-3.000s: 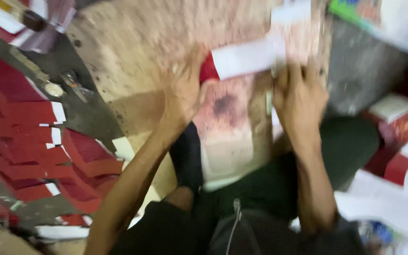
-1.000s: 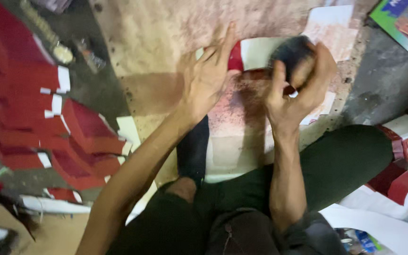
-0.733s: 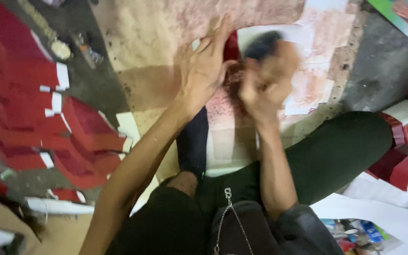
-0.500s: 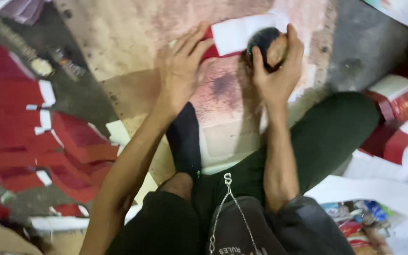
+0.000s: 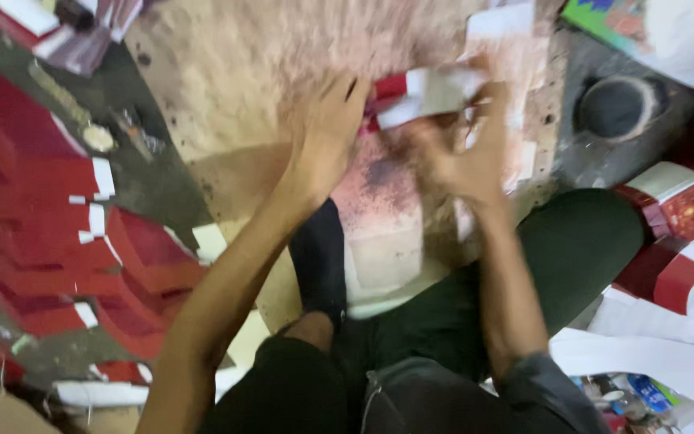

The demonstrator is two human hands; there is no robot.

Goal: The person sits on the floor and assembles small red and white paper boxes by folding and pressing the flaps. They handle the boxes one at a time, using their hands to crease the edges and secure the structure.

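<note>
The red and white paper piece lies at the far edge of the stained board, just beyond both hands. The left hand presses flat on the board, fingers spread, touching the paper's red end with no closed grip on it. The right hand is blurred; its grip cannot be told, though it is at the paper's white part. To do this well, hold the paper pinned firmly with the left palm so it cannot slide, and smooth evenly outward from that hand.

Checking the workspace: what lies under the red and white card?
A stained board lies under the card. Both hands, left and right, cover its lower edge and the board beneath.
</note>
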